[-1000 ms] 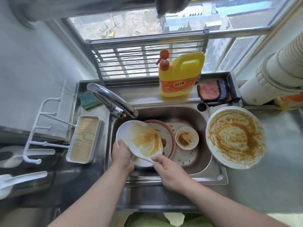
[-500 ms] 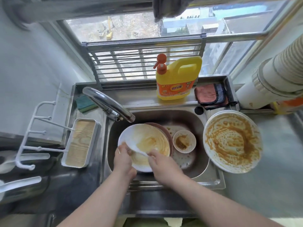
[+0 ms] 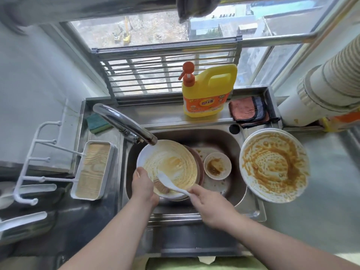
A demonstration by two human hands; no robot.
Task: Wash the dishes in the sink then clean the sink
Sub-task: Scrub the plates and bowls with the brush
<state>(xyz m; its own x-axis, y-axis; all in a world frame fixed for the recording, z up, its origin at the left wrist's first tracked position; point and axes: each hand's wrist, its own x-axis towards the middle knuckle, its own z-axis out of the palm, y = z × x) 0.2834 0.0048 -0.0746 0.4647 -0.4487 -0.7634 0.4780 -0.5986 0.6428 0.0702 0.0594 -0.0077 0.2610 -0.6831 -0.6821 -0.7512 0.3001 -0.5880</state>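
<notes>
Over the steel sink (image 3: 236, 189) I hold a white plate (image 3: 167, 162) smeared with brown sauce, just under the faucet (image 3: 124, 123). My left hand (image 3: 143, 189) grips the plate's near left rim. My right hand (image 3: 211, 204) pinches the handle of a white spoon (image 3: 169, 182) whose bowl lies on the plate. Beneath the plate sit a brown plate (image 3: 199, 164) and other white plates. A small sauce-stained bowl (image 3: 217, 165) stands in the sink to the right. No water is visibly running.
A large sauce-smeared plate (image 3: 273, 165) rests on the sink's right edge. Yellow detergent bottle (image 3: 207, 90), pink cloth (image 3: 246, 110) and green sponge (image 3: 97, 123) lie on the back ledge. A white rack with a wood-look tray (image 3: 93, 170) sits left. A large white pipe (image 3: 327, 88) stands right.
The plate has tipped from steeply tilted to nearly flat and shifted under the faucet. The spoon has swept across its face, and much of the thick sauce on the plate is gone.
</notes>
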